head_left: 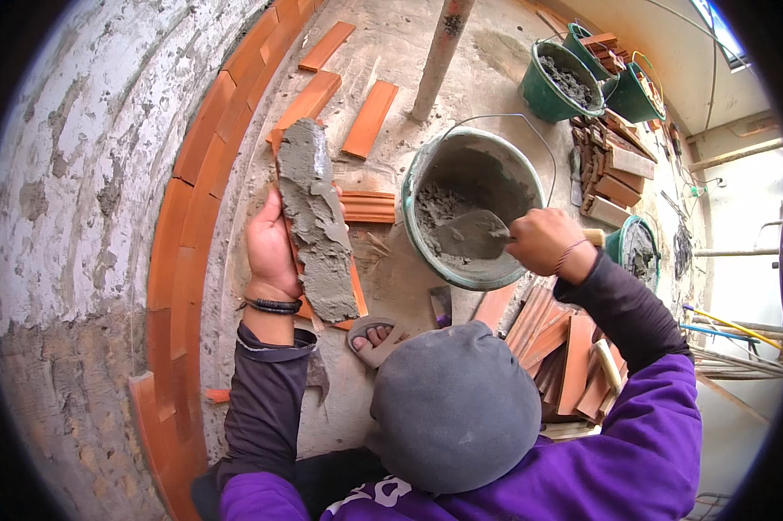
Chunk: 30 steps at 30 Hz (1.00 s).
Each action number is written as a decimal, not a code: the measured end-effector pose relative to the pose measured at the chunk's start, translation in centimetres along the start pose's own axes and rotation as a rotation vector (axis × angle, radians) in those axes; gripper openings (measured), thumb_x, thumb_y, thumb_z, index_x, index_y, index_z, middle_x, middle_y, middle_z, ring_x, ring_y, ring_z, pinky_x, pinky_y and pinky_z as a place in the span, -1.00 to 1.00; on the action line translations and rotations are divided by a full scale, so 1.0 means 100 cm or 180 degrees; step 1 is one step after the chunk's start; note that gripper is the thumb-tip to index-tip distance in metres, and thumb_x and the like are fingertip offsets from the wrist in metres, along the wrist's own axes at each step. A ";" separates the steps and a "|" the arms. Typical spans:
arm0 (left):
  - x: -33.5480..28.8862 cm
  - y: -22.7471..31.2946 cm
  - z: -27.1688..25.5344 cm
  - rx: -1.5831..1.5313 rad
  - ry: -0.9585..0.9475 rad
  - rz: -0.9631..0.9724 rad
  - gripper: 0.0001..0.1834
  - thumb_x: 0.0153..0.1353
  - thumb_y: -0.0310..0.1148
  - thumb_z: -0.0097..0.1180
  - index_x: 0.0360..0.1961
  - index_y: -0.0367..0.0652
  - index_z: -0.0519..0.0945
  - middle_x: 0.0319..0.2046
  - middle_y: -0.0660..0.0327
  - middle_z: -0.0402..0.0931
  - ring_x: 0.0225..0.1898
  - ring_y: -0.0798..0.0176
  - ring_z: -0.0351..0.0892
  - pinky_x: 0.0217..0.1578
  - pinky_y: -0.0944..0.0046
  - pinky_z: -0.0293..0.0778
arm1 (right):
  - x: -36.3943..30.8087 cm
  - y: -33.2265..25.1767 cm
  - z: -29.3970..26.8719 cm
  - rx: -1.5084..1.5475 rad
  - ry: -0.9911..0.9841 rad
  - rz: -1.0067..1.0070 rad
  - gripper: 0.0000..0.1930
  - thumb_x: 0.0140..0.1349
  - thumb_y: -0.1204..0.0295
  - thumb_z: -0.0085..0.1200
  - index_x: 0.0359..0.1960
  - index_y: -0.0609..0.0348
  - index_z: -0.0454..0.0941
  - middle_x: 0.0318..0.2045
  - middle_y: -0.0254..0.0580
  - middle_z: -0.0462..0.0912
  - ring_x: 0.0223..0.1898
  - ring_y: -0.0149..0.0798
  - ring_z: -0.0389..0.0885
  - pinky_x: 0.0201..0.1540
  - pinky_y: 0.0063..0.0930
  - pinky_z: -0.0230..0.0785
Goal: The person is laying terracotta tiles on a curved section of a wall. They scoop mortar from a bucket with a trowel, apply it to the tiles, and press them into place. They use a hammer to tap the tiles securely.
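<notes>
My left hand (273, 243) is wrapped round a long, narrow orange brick tile, gripping it along its edges. A thick, uneven layer of wet grey mortar (315, 226) covers the tile's upper face, so only slivers of orange show at its sides. In my right hand (548, 241) is the handle of a trowel (474, 235), closed in my fingers. The trowel's mortar-smeared blade is inside a green bucket (411, 208), over the mortar there. A wire handle stands up from the bucket's rim.
Orange brick tiles line the foot of the rough, plastered wall (70, 156) at left. Loose tiles (370, 119) lie on the floor ahead. A pole (442, 61) stands beyond the bucket. Stacked bricks (613, 165), more green buckets (543, 100) and a tile pile (574, 365) are at right.
</notes>
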<state>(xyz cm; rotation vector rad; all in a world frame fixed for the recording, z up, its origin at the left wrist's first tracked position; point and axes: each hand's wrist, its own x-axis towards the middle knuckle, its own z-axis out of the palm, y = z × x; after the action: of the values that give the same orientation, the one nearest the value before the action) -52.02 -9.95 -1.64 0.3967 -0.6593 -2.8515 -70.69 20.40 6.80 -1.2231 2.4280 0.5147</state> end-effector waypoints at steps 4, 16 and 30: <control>0.007 -0.012 -0.004 0.0066 0.0153 -0.0123 -0.34 0.50 0.04 -0.49 0.26 -0.32 0.33 0.02 -0.11 0.52 -0.05 -0.02 0.61 -0.10 -0.01 0.63 | -0.019 0.059 0.003 0.1199 -0.0211 -0.0516 -0.70 0.22 0.22 0.11 -0.39 0.25 0.67 -0.53 -0.03 0.66 -0.48 -0.07 0.66 -0.33 -0.20 0.50; 0.002 -0.023 0.023 -0.0071 -0.0111 -0.0459 -0.45 0.52 -0.05 -0.37 0.24 -0.25 0.39 0.04 0.01 0.57 -0.02 0.06 0.61 0.04 0.10 0.54 | -0.038 -0.040 -0.010 0.2169 0.2618 -0.0451 -0.66 0.02 0.60 0.27 -0.13 0.29 0.53 -0.38 -0.04 0.57 -0.40 0.00 0.60 -0.31 -0.31 0.45; -0.005 -0.006 0.030 -0.0604 -0.0818 -0.0328 -0.47 0.52 0.00 -0.32 0.18 -0.17 0.46 0.01 0.12 0.60 -0.05 0.16 0.61 0.03 0.14 0.53 | -0.011 -0.080 0.009 0.1274 0.3413 -0.0345 -0.62 -0.07 0.66 0.25 -0.13 0.22 0.61 -0.21 -0.11 0.59 -0.30 -0.08 0.60 -0.23 -0.25 0.47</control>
<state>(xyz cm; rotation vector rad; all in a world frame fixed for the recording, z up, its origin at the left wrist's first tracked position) -52.55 -8.14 0.81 0.0354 -0.4122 -3.0587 -63.42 17.16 5.38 -1.6723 2.9789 -0.8593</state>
